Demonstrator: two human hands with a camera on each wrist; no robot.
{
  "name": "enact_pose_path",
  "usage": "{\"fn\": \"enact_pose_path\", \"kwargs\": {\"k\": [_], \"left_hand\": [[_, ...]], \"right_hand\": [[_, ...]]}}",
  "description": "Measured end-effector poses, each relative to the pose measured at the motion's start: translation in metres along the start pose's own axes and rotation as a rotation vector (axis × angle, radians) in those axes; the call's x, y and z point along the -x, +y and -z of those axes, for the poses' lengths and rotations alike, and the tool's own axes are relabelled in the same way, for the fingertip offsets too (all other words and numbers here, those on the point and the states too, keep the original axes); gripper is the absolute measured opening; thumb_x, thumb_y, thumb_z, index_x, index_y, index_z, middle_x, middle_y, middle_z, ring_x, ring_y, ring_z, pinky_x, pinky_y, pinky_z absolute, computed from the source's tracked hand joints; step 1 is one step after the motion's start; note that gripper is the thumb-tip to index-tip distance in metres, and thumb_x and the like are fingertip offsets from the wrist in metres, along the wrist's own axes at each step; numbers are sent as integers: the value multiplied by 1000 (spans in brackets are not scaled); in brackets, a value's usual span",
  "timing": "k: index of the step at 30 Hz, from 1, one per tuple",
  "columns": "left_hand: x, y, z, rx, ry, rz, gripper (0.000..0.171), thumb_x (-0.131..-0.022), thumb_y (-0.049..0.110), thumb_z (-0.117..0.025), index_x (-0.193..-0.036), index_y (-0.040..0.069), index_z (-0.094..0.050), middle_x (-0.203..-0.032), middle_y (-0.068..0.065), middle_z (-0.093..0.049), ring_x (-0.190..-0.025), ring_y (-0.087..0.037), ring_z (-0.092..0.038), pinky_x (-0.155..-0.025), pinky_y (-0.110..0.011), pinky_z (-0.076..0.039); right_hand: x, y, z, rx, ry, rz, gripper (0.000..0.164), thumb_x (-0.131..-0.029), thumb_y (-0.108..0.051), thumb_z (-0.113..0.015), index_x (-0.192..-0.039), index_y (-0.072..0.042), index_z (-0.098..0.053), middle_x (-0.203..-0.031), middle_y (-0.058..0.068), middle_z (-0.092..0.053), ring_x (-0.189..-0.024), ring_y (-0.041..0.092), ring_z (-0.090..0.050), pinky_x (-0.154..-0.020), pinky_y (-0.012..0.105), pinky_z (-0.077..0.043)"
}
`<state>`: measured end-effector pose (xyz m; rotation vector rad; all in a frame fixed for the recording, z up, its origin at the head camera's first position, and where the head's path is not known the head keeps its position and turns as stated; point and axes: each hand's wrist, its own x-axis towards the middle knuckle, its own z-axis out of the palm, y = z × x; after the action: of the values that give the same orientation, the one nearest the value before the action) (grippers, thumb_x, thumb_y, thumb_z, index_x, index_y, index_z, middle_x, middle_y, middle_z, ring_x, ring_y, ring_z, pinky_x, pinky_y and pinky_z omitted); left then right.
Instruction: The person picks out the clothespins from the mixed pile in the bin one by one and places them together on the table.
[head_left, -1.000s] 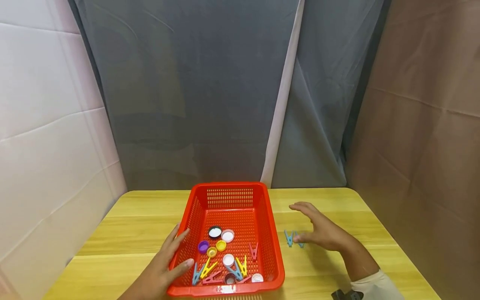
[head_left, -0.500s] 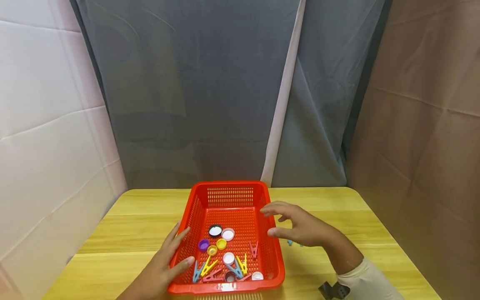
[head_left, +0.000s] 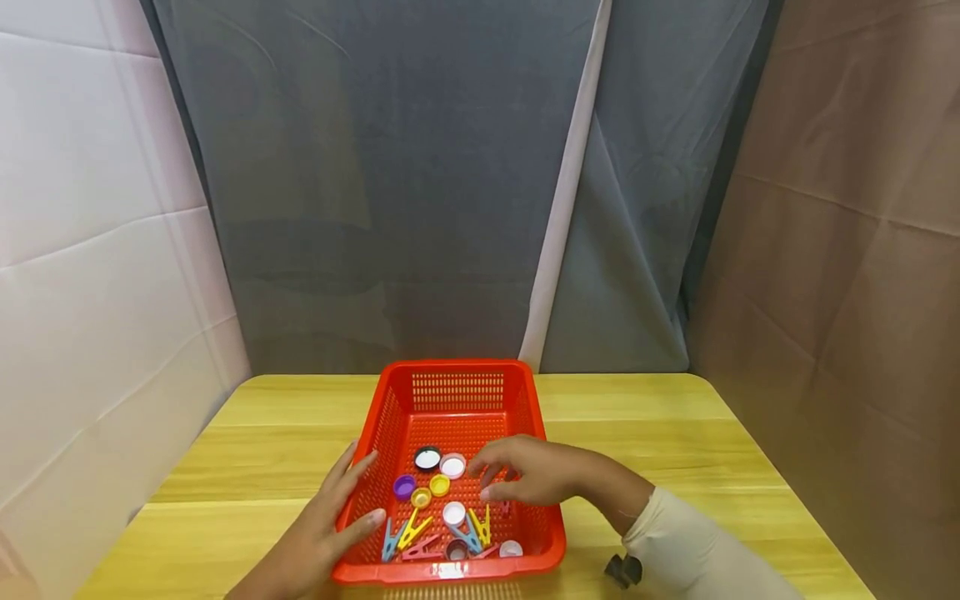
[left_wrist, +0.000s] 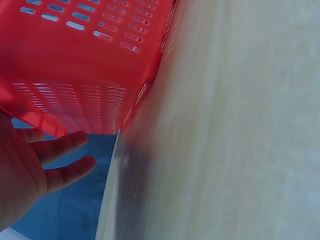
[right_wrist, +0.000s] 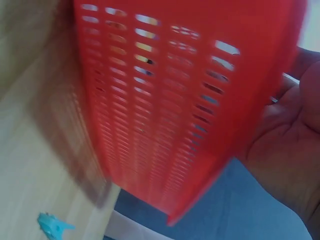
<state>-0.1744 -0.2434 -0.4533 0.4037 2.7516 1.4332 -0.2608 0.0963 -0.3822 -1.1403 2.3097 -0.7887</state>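
Observation:
A red plastic basket (head_left: 461, 570) holds bottle caps and clothespins. My left hand (head_left: 318, 533) rests at the basket's left rim, fingers fairly straight and spread. Over the basket's right side hovers my right hand (head_left: 536, 471), its fingers loosely bent with nothing visible between them. Below its fingertips are a white cap (head_left: 453, 513) and a yellow clothespin (head_left: 482, 528); a pink clothespin (head_left: 506, 507) is partly hidden by the hand. Near the far caps lie a black-rimmed cap (head_left: 427, 458) and a purple cap (head_left: 405, 486). A blue clothespin (right_wrist: 52, 226) lies on the table outside the basket.
The wooden table (head_left: 630, 417) extends on both sides of the basket. A grey curtain (head_left: 420, 208) hangs behind it, with a white cloth (head_left: 112, 250) on the left and a brown one (head_left: 840, 250) on the right.
My right hand has moved left from above the blue clothespins on the table, over the basket's right rim and into the space above the caps. The left hand stays at the rim.

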Motion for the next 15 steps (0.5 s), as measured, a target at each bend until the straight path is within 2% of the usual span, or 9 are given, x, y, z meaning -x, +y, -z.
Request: {"fn": "enact_pose_path", "kwargs": {"k": [3, 8, 15], "left_hand": [[0, 0, 0, -9, 3, -5, 77, -106, 33, -70, -171, 11, -35, -182, -24, -5, -155, -66, -30, -97, -52, -67], [0, 0, -1, -22, 6, -10, 77, -106, 32, -70, -171, 10, -35, -182, -24, -6, -155, -66, -31, -99, -55, -66], [1, 0, 0, -2, -12, 19, 78, -106, 34, -70, -171, 12, -34, -183, -23, -2, -155, -66, -30, -96, -49, -68]], "right_hand": [[-7, 1, -6, 5, -52, -23, 39, -104, -25, -76, -141, -13, -71, -138, 5, -75, -115, -2, -70, -105, 29, -60], [-12, 0, -12, 26, -117, -30, 48, -98, -18, -82, -144, -12, -70, -139, 1, -74, -119, 4, -71, -108, 31, -60], [-18, -3, -14, 99, -138, -2, 58, -92, -10, -88, -146, -14, -69, -135, 0, -74, -122, 5, -68, -109, 27, -57]]}}
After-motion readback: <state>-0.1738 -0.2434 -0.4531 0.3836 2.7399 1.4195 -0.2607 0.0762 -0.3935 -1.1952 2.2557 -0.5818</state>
